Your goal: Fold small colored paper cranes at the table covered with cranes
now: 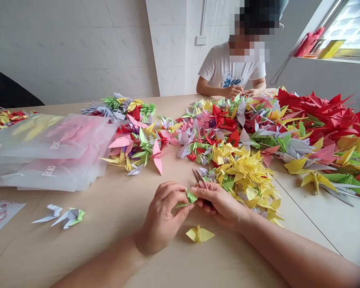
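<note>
My left hand (163,216) and my right hand (222,204) meet over the table's near middle, both pinching a small green paper crane (189,197). The right hand's fingers also hold a brownish folded piece (199,178) that sticks up above the crane. A yellow paper crane (199,234) lies on the table just below my hands. A heap of yellow cranes (243,168) sits right behind my right hand.
A big pile of paper cranes (258,124) in many colours covers the table's far and right side. Clear plastic bags (48,152) lie at left, with two pale cranes (63,216) near them. A person in a white shirt (231,70) works opposite.
</note>
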Available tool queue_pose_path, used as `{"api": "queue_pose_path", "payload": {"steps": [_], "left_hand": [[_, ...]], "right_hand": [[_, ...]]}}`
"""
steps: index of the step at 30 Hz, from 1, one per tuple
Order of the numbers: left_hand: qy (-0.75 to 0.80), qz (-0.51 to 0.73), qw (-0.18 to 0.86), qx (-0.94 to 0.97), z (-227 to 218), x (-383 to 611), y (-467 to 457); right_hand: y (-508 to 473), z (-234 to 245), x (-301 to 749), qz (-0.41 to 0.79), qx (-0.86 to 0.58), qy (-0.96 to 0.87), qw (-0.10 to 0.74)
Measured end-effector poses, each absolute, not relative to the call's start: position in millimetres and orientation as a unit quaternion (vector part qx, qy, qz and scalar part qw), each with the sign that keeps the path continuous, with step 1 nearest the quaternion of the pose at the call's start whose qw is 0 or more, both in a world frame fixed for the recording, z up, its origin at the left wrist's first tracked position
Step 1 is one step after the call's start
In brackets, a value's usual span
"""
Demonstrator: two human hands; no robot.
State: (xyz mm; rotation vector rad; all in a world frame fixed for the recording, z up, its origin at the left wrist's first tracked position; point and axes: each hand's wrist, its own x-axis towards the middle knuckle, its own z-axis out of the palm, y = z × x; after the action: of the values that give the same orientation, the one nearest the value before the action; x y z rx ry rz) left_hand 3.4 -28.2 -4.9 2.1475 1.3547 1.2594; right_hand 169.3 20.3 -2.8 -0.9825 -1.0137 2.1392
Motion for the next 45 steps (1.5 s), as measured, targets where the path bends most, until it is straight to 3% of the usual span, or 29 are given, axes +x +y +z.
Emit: {"api": "queue_pose_path", "payload": {"steps": [6, 14, 26, 45], "left_hand": [[0.486, 0.482, 0.513, 0.518, -3, 2, -20], [0.458, 0.543, 0.643, 0.286, -4, 0, -11], [0.444, 0.494, 0.668, 0.334, -3, 0, -15], [0.499, 0.487, 0.628, 0.346, 1, 1, -14]], "right_hand": [[18, -3, 170, 0.773, -0.351, -0.451, 0.277], [15, 4, 171, 0.734, -0.336, -0.477, 0.349], [14, -1, 171, 0.736, -0.318, -0.528, 0.280], [18, 6, 169, 0.727, -0.328, -0.502, 0.335]]}}
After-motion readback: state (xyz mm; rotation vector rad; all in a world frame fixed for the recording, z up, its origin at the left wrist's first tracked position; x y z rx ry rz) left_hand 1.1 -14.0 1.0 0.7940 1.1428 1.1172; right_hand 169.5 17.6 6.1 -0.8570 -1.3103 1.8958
